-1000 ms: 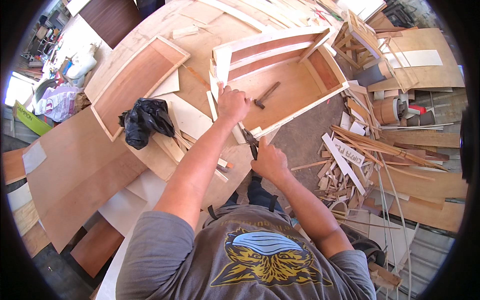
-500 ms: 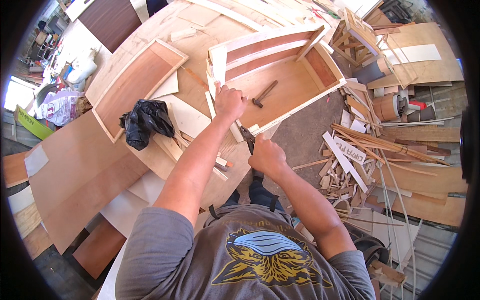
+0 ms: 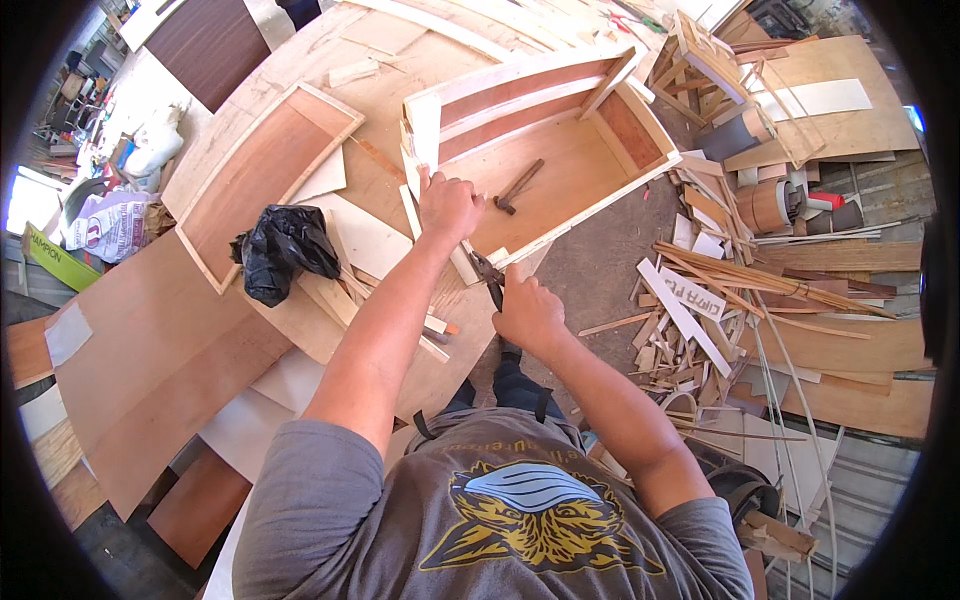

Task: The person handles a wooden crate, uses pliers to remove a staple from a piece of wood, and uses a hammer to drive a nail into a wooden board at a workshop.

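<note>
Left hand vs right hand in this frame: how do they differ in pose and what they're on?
The left hand lies flat, pressing on the pale edge of the open wooden box; the right hand is fisted around dark pliers. The left hand reaches farther out, arm extended; the right hand sits nearer the body, below the box corner. Both work at the same near edge of the box.

Bright, even daylight across the workbench; wood surfaces well exposed, no harsh glare. Soft short shadows under the black plastic bag [image 3: 278, 252] and inside the open wooden box [image 3: 560, 170]. Blown-out white patch at far left rim. Strong fisheye bend: board edges curve toward a black circular border. Centre sharp; rim detail softens and smears.
</note>
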Demonstrator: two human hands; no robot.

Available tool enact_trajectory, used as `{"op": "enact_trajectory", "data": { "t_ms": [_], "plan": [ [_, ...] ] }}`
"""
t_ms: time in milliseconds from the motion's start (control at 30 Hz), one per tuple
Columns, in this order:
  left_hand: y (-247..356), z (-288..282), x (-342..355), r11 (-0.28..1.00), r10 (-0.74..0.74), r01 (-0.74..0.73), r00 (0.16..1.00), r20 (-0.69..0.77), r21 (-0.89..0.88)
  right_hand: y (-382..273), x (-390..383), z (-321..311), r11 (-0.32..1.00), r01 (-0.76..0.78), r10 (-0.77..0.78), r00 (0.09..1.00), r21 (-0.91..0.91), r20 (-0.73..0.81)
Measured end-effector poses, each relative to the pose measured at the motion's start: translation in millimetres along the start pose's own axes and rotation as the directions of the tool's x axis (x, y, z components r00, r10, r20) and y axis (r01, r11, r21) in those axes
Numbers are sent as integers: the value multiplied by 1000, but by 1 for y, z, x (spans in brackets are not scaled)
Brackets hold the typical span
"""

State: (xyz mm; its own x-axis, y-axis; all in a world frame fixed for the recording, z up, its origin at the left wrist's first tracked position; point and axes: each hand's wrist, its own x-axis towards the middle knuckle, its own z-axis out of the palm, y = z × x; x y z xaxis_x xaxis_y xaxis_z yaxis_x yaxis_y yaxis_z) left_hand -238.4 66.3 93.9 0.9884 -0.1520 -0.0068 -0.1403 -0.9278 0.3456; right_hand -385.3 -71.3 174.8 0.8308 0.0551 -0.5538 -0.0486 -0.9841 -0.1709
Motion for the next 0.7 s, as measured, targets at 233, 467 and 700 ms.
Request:
{"op": "enact_trajectory", "data": {
  "t_ms": [233,467,700],
  "plan": [
    [-4,6,0,1000,16,-16,998,-56,8,-5,8,25,994,-104,105,992,12,-72],
    [-2,1,0,1000,20,-19,999,-30,13,-12,4,8,990,-129,129,992,-50,-13],
    [-4,5,1,1000,20,-20,998,-57,3,-15,2,8,979,-108,101,994,-173,-48]
  ]
}}
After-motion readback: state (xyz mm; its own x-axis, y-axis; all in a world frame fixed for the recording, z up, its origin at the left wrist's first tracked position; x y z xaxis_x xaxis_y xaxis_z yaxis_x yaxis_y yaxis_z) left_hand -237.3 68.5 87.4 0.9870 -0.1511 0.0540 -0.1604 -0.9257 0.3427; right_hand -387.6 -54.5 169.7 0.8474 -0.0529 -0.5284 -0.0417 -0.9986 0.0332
